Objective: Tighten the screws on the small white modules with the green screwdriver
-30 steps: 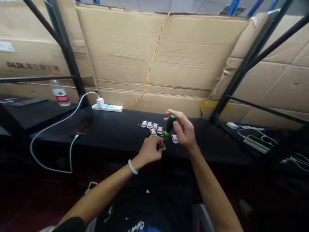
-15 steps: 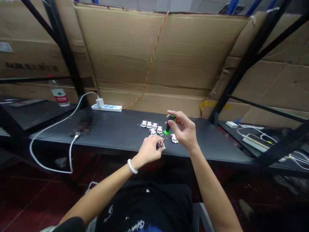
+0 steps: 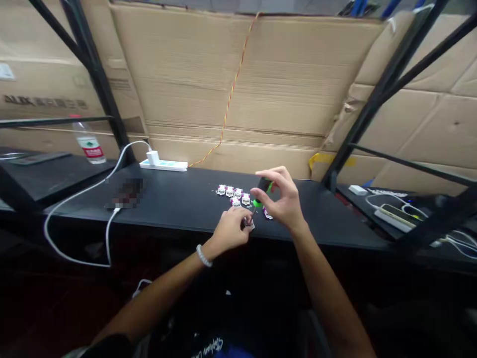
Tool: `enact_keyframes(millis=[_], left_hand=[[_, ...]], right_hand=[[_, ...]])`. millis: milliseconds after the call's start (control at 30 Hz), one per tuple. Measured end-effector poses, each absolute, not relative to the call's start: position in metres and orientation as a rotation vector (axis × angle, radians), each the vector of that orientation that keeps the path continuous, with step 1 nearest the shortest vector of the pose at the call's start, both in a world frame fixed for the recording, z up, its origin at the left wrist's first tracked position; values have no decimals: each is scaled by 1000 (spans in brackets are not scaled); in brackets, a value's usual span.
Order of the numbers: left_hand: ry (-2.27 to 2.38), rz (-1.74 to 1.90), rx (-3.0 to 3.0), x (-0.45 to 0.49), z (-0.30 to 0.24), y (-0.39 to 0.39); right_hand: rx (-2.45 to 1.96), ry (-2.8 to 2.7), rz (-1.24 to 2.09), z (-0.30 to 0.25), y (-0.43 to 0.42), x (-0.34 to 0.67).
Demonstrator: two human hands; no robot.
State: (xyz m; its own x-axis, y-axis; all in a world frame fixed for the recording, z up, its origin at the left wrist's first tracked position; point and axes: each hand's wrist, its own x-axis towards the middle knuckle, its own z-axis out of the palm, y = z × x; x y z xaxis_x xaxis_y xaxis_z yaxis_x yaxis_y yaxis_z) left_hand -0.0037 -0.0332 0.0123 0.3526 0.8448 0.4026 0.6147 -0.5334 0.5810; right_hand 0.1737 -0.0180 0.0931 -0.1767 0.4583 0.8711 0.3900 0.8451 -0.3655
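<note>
My right hand (image 3: 280,199) is closed round a black and green screwdriver (image 3: 264,185), its shaft slanting down toward the front of the table. At the shaft's lower end my left hand (image 3: 234,226) pinches a small white part (image 3: 252,225), mostly hidden by the fingers. Beyond the left hand lie several small white and purple parts (image 3: 237,192) in a loose cluster. Another such part (image 3: 267,213) lies beside the right hand, partly covered by it. Where exactly the screwdriver's tip touches cannot be made out.
The black table (image 3: 179,199) has a cardboard wall behind it. A white power strip (image 3: 164,165) with a plugged-in charger stands at the back left, its white cable (image 3: 70,199) looping over the front edge. A water bottle (image 3: 89,144) stands far left; dark metal posts rise at both sides.
My right fingers have shifted slightly round the screwdriver handle, which leans a little differently. The left hand stays in place. The picture has become brighter on the cardboard and darker below.
</note>
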Motion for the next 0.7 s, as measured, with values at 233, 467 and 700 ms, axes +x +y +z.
enact_keyframes(millis=[233, 467, 700], left_hand=[[1293, 964, 2292, -4, 13, -34], [1298, 976, 2307, -4, 12, -33], [1293, 989, 2321, -3, 14, -34]], right_hand=[[-469, -1842, 469, 91, -16, 176], [-547, -1886, 277, 93, -19, 176], [-575, -1835, 161, 95, -19, 175]])
